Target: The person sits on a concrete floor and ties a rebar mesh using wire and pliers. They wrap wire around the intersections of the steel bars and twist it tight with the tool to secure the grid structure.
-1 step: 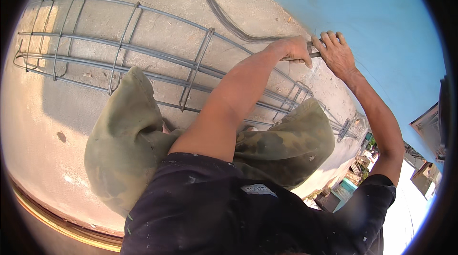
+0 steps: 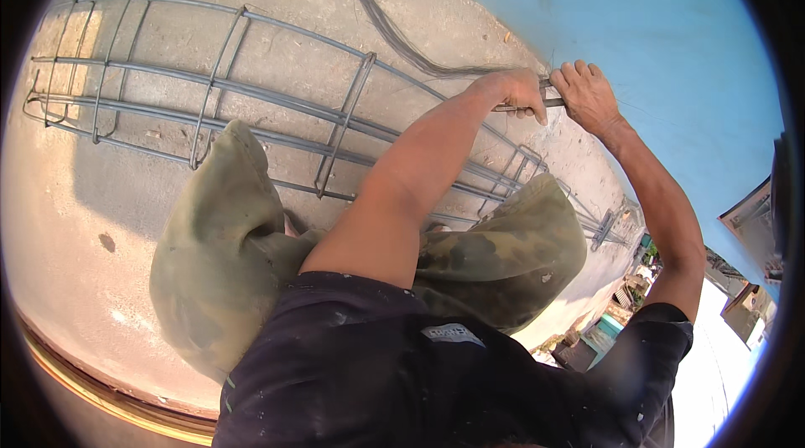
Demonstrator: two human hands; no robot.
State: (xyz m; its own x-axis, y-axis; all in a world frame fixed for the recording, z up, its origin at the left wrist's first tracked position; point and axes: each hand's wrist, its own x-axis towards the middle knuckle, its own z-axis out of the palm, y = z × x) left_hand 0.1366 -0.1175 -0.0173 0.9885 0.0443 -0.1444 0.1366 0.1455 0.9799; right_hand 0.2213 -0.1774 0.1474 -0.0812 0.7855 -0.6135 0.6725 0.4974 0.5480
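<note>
Floor: pale, rough concrete (image 2: pixel 126 255), stained and scuffed
Wall: plain blue (image 2: pixel 662 62), upper right
Lower-left edge: curved-looking yellowish strip (image 2: pixel 109 402)
Light: sunlit patch (image 2: pixel 83 62) far left, broad shade across the middle
Lower right: teal box (image 2: pixel 602 337) amid clutter, glaring white beyond

"Where did the cage (image 2: pixel 342 118) lie?"

"On the floor (image 2: pixel 126 196), beyond the person's knees (image 2: pixel 545 213) — far left to right."

"And the wire (image 2: pixel 381 22)?"

"It ran behind the cage to the left hand (image 2: pixel 521 91); a tool (image 2: pixel 553 102) sat between that and the right hand (image 2: pixel 587 97) — before the wall (image 2: pixel 654 37)."
</note>
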